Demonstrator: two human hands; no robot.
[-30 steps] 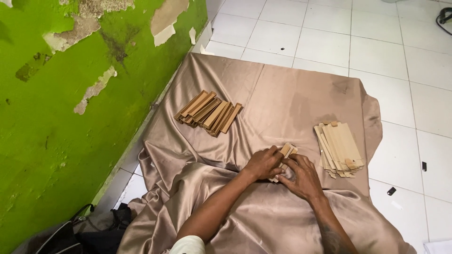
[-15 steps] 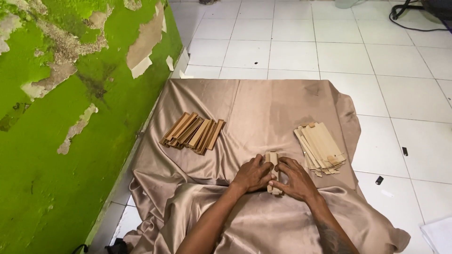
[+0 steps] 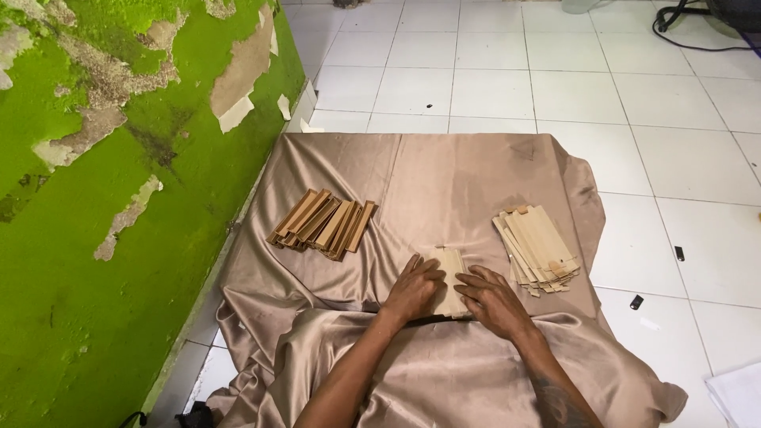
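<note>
A small bundle of pale wooden strips [image 3: 450, 279] lies on a shiny beige cloth [image 3: 444, 182] spread over the floor. My left hand [image 3: 414, 290] grips the bundle's left side and my right hand [image 3: 491, 299] grips its right side. To the left sits a pile of darker brown wooden strips [image 3: 323, 223]. To the right lies a flat stack of light wooden strips [image 3: 537, 248].
A green wall with peeling paint [image 3: 119, 198] runs along the left. White floor tiles [image 3: 634, 95] surround the cloth. Two small dark bits [image 3: 636, 302] lie on the tiles at right, black cables [image 3: 690, 24] at top right, a white sheet [image 3: 737, 392] at bottom right.
The view has shifted, so the cloth and piles sit lower and more centred. Both hands stay on the small bundle, which now lies flatter between them.
</note>
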